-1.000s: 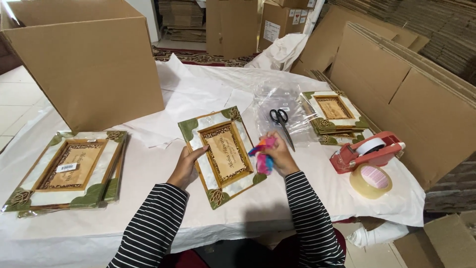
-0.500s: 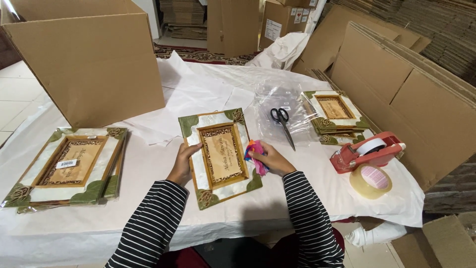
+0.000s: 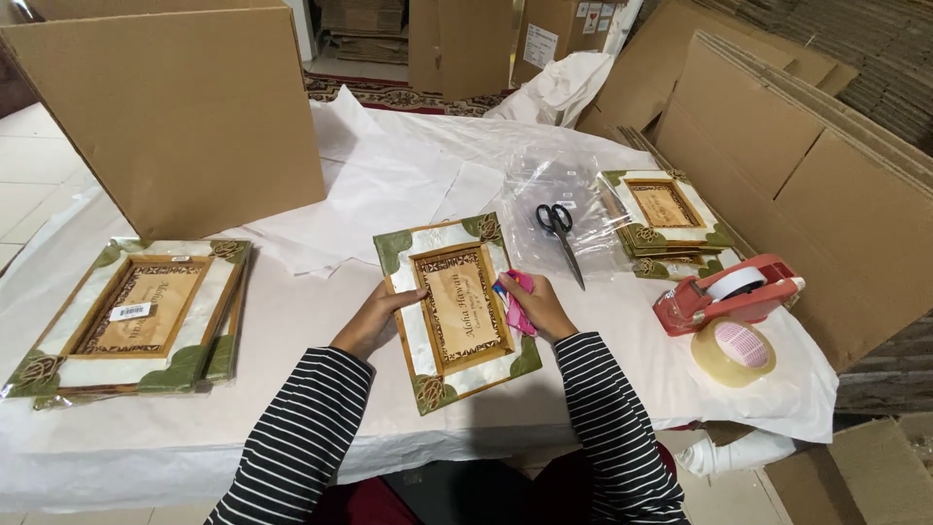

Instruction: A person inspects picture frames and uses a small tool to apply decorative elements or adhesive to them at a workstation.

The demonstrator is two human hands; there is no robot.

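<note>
Left hand [image 3: 374, 316] is gripping the left edge of the framed plaque [image 3: 455, 309], fingers curled on the rim, steadying it. Right hand [image 3: 536, 306] is closing around a pink cloth [image 3: 513, 301], pressing it against the plaque's right edge. Plaque is lying flat and slightly tilted on the white-papered worktop [image 3: 311, 321], front centre, between both hands. Stack of similar frames [image 3: 131, 316] is sitting well apart at far left; another stack [image 3: 666, 219] is sitting at right rear. Scissors [image 3: 561, 233] are lying on clear plastic just beyond the right hand. Red tape dispenser [image 3: 724, 292] and tape roll [image 3: 734, 350] are sitting near the right edge. Big cardboard box [image 3: 175, 117] is standing rear left.
</note>
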